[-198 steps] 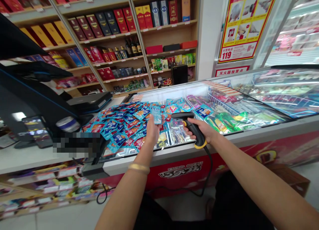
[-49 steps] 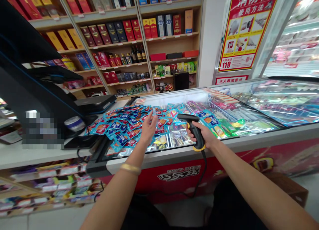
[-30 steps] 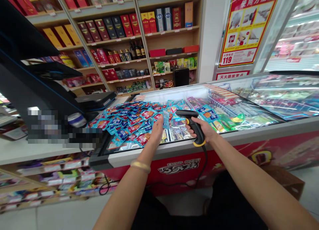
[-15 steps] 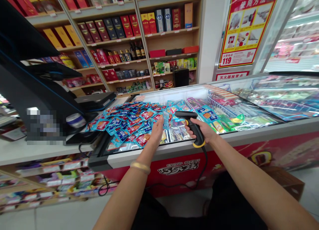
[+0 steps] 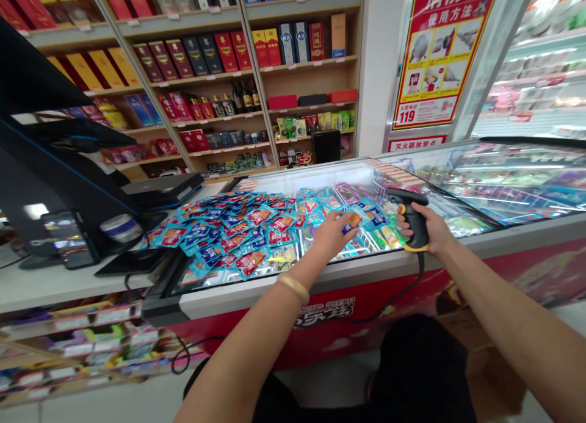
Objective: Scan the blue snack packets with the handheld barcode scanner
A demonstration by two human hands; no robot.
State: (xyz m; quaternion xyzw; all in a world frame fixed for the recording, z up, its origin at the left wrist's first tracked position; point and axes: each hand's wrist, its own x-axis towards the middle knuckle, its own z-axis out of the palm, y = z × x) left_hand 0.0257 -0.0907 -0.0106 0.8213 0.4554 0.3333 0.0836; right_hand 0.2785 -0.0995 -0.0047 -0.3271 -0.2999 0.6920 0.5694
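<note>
left hand [image 5: 336, 235]: reaches out over the glass, fingers pinched on one small packet [image 5: 353, 220], thumb below; gold bangle [image 5: 293, 287] on the wrist.
packet: orange and blue, held at the fingertips just above the freezer lid [image 5: 348, 270], to the right of the pile and left of the scanner.
right hand [image 5: 430, 229]: fingers wrapped tight around the grip of the scanner [image 5: 411, 208].
scanner: black with yellow trim, head pointing left toward the packet, near it but apart; its cable [image 5: 389, 298] hangs down the freezer front.
packet pile [image 5: 229, 234]: many blue and red packets spread loose on the left part of the lid.
worktop [image 5: 55, 282]: white, left of the freezer, carries a phone [image 5: 68, 240] and a tape roll [image 5: 119, 227].
background: shelves [image 5: 220, 75] of boxed goods and a red poster [image 5: 439, 50].
</note>
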